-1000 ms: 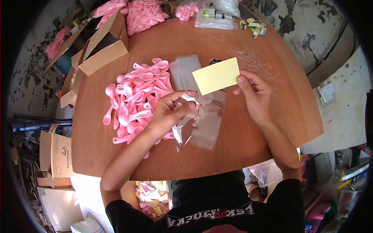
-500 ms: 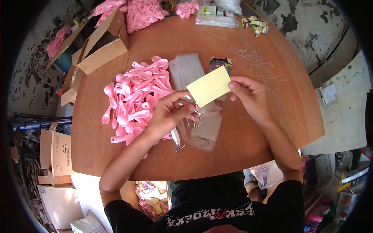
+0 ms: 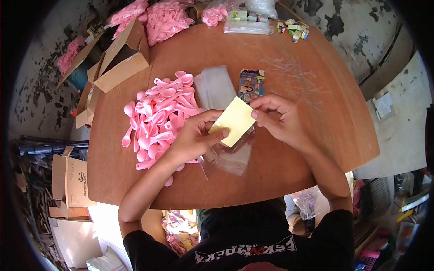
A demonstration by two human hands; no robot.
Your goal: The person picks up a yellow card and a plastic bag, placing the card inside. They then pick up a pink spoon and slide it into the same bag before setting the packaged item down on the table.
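Observation:
A pale yellow card (image 3: pixel 235 118) is held tilted over the middle of the table. My left hand (image 3: pixel 199 133) is closed on its lower left part, thumb on top. My right hand (image 3: pixel 280 119) pinches its upper right edge between thumb and fingers. Clear plastic bags (image 3: pixel 235 158) show below the card; whether my left hand also grips one is hidden. Left of the hands lies a heap of pink spoons (image 3: pixel 158 115). Behind the card are a stack of flat clear bags (image 3: pixel 216 86) and a blue printed box (image 3: pixel 251 85).
An open cardboard box (image 3: pixel 122 58) stands at the table's far left. Bags of pink pieces (image 3: pixel 169 20) line the back edge beside a clear packet (image 3: pixel 248 28). Small boxes (image 3: pixel 296 30) sit far right, with thin plastic strips (image 3: pixel 294 74) scattered nearer on the brown table (image 3: pixel 334 135).
The yellow card has come down and turned steeper, and my left thumb now lies over it. My right hand has moved down and left with it. The blue printed box is more exposed.

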